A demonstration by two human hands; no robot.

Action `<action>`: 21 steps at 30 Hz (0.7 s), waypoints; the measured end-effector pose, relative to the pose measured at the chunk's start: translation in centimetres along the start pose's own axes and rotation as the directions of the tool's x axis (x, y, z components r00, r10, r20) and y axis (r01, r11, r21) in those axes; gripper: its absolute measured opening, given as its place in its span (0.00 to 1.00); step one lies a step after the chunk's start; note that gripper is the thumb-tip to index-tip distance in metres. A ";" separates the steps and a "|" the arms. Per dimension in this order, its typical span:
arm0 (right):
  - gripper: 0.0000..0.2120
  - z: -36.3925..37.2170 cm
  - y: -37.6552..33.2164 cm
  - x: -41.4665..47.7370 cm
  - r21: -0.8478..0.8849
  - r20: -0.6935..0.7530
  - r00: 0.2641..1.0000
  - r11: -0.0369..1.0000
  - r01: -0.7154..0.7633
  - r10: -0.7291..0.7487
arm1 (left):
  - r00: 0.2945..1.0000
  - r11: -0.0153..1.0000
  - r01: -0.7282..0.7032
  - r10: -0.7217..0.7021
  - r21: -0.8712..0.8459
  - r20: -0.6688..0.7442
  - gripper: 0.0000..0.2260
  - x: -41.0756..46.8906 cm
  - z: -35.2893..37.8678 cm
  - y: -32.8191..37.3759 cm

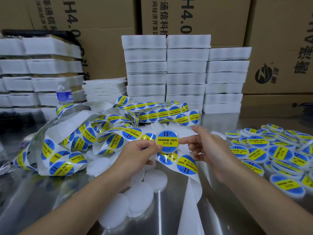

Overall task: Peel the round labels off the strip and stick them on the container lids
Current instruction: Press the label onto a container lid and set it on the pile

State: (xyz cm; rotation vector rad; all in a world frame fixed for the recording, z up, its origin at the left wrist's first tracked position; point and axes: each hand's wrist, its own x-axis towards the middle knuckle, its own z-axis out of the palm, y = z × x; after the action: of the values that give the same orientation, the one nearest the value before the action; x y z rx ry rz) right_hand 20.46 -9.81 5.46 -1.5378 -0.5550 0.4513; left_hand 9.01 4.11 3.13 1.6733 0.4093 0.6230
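Note:
My left hand (pixel 141 152) pinches a round white lid (pixel 167 141) by its lower left rim and holds it upright facing me. A blue and yellow "SOLDERING PASTE" label covers the lid's face. The forefinger of my right hand (pixel 205 145) touches the lid's right edge; that hand holds nothing. The white label strip (pixel 183 164) runs under both hands and tangles in loops to the left (pixel 67 143). Several bare white lids (pixel 140 195) lie on the table below my hands.
A heap of labelled lids (pixel 274 150) covers the table on the right. Stacks of white foam trays (pixel 186 73) stand behind, with more on the left (pixel 33 68). A water bottle (pixel 64 95) stands at the left. Cardboard boxes (pixel 279 39) form the back wall.

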 end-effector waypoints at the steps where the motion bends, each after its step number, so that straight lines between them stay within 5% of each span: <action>1: 0.25 0.0 0.0 0.0 -0.005 -0.006 1.000 1.000 0.009 -0.009 | 1.000 1.000 -0.002 0.002 0.006 -0.007 0.09 0.0 0.0 0.0; 12: 0.20 -0.6 -0.2 0.5 0.070 -0.185 0.978 0.991 0.110 -0.095 | 0.999 1.000 -0.016 0.015 -0.004 -0.046 0.10 0.0 -0.3 0.6; 18: 0.16 0.7 1.1 -0.2 -0.231 -0.007 0.961 0.935 0.268 -0.277 | 0.995 1.000 -0.029 0.029 -0.002 0.099 0.04 -0.6 0.0 0.4; 21: 0.28 1.2 1.7 -0.6 -0.304 0.074 0.925 0.875 0.376 -0.372 | 0.991 0.999 -0.053 0.053 0.002 0.124 0.05 -0.6 0.1 0.5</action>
State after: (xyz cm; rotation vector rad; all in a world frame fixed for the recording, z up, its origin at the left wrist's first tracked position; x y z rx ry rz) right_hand 19.43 -9.23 3.69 -1.6768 -0.9503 0.0733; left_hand 8.61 3.56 3.53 1.7228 0.2783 0.5539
